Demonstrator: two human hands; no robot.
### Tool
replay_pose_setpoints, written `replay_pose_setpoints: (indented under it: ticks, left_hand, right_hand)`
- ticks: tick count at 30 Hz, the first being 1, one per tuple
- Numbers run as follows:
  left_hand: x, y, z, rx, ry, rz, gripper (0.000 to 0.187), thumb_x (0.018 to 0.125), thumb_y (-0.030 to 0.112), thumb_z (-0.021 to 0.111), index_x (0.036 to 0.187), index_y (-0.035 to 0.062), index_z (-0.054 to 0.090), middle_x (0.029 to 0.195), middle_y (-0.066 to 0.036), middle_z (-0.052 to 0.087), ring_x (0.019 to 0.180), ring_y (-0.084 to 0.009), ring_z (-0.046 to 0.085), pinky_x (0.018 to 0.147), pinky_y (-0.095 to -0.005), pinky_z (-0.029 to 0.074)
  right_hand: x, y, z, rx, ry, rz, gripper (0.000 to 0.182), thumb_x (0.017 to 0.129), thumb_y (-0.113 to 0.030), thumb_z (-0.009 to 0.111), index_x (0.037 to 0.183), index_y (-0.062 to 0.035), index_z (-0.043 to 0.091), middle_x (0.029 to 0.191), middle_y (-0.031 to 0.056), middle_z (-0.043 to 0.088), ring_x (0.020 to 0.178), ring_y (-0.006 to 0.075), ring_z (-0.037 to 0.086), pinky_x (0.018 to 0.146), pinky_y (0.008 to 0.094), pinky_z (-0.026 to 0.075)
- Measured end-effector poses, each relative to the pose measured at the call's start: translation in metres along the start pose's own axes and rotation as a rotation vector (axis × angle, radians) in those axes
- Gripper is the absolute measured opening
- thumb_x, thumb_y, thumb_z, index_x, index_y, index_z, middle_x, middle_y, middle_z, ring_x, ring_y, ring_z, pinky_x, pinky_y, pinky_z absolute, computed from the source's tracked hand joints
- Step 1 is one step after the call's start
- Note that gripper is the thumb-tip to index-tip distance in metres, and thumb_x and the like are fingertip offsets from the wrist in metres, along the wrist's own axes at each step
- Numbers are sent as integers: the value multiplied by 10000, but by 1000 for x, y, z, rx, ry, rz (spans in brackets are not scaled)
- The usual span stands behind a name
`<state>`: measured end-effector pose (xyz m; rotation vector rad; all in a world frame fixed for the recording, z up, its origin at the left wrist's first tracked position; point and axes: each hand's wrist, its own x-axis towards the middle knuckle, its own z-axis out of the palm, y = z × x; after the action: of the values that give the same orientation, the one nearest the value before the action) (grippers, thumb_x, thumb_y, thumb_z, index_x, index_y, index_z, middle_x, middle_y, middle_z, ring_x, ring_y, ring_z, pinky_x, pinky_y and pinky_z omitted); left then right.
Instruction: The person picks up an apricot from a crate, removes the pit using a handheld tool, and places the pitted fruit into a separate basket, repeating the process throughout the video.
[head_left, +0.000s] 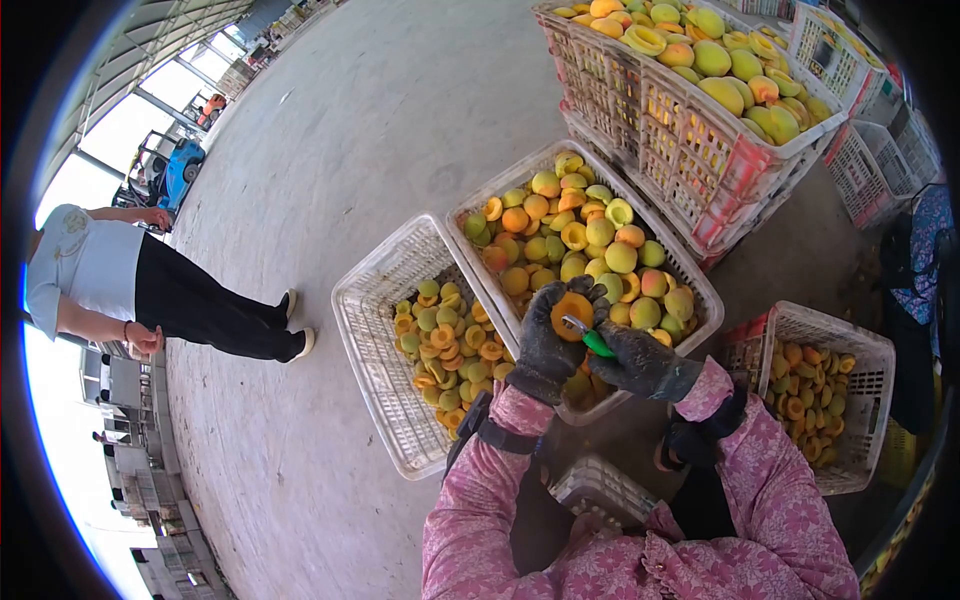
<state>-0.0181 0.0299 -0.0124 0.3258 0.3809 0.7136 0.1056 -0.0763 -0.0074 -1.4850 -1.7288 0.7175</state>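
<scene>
My left hand (545, 340), in a dark, dirty work glove, is closed around an apricot half (572, 316) with its orange cut face up. A small green-handled pitting knife (598, 343) is gripped in my gloved right hand (645, 358). Its metal tip lies over the hollow of the apricot half. Both hands are above the near edge of a white plastic crate (700, 290) filled with apricots, some whole-looking and some halved. To the left, touching it, stands another white crate (385, 400) with apricot halves heaped along its right side.
Stacked crates (690, 170) piled with apricots rise at the upper right. At my right is a crate (870, 400) of cut pieces. A smaller crate (605, 490) sits by my legs. Another person (150, 280) stands on the concrete floor (330, 150), with a blue forklift (170, 165) behind.
</scene>
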Motion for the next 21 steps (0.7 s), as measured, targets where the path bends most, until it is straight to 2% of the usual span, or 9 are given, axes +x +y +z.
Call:
replay_pose_setpoints:
  ticks: [8,10,11,13,14,16,17,19,21]
  left_hand:
    - [-10,10,9,9,0,-92,298,874,193,437,1086,-13,470,1093,-161,533,1014,-308,542,875,-408,479]
    - [-9,19,11,-27,-7,-130,302,874,194,440,1090,-13,472,1074,-161,545,1001,-307,551,862,-403,488]
    - [-11,26,10,133,71,-19,301,870,209,445,1075,-5,494,1050,-143,559,978,-301,562,826,-394,497]
    - [-10,53,-8,589,193,112,317,846,247,472,1049,12,537,1031,-125,577,947,-298,573,776,-381,496]
    - [-8,75,-25,886,230,130,332,825,270,492,1038,22,556,1036,-124,582,939,-300,574,763,-378,485]
    - [-11,101,-17,2214,614,-73,329,764,286,597,1005,63,615,954,-142,631,924,-299,593,814,-392,461]
    - [-8,99,-29,2219,605,-79,329,764,286,597,1005,63,615,954,-142,631,924,-299,593,814,-392,461]
    - [-4,91,-70,2284,611,190,342,726,310,565,966,70,607,973,-176,594,928,-319,552,797,-400,438]
    - [8,66,-83,1989,297,207,339,732,318,579,963,74,618,958,-161,606,936,-310,561,808,-402,444]
  right_hand:
    - [-2,-8,6,59,-108,-79,292,801,-157,606,1036,-9,518,873,164,577,744,332,569,631,390,457]
    - [4,0,-1,-201,-208,-394,323,802,-201,616,1052,-18,524,887,170,580,754,317,573,636,373,457]
    - [8,-6,-10,-197,-210,-398,323,802,-201,616,1052,-18,524,887,170,580,754,317,573,636,373,457]
    - [10,-23,-33,92,-372,44,245,756,-227,573,915,-52,512,773,182,526,651,362,558,560,441,446]
    - [4,-3,-28,96,-372,48,245,756,-227,573,915,-52,512,773,182,526,651,362,558,560,441,446]
    - [-11,53,-16,-379,-99,-243,272,757,-252,571,898,-29,506,756,189,534,666,374,559,568,447,449]
    - [-9,55,-19,-276,-93,-70,362,749,-275,582,953,14,509,763,204,554,688,391,558,596,461,449]
    - [-10,60,-20,-296,9,-61,413,745,-285,585,991,36,499,774,212,564,700,394,560,610,468,446]
    - [-9,69,-20,-291,92,-14,511,741,-297,582,1090,59,470,815,233,579,737,391,565,653,476,443]
